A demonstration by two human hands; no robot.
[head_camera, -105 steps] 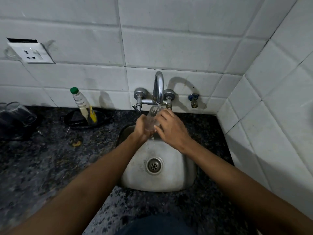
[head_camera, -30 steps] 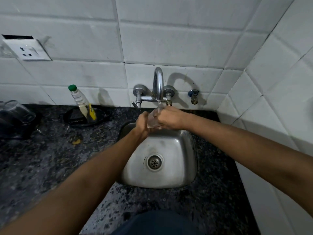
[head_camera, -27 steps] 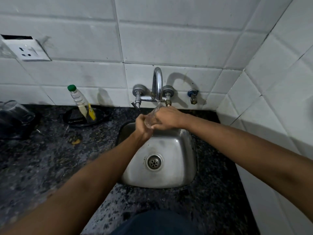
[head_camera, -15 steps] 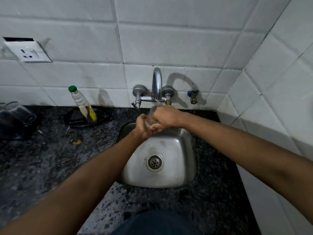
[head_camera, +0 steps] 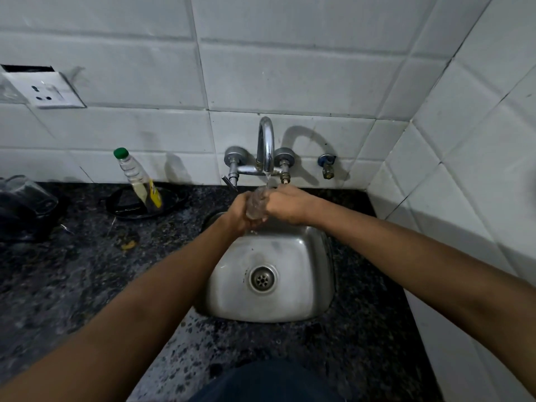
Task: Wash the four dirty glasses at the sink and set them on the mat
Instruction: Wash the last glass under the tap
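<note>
A clear glass [head_camera: 255, 205] is upright between both hands, right under the spout of the chrome tap [head_camera: 266, 143], and a thin stream of water runs into it. My left hand [head_camera: 238, 211] wraps its left side and base. My right hand [head_camera: 285, 205] grips its right side, fingers curled over it. Both hands are over the back edge of the small steel sink [head_camera: 293, 285]. Most of the glass is hidden by my fingers. No mat is in view.
A bottle with a green cap [head_camera: 136, 177] leans in a black dish [head_camera: 143, 204] on the dark granite counter [head_camera: 72, 271] left of the sink. A dark container [head_camera: 21, 207] sits at the far left. White tiled walls close the back and right; a wall socket [head_camera: 46, 92] is upper left.
Since 3.5 s ago my right arm has swung out to the right and the hand now grips the glass from the side. Over the last second the hands barely shifted.
</note>
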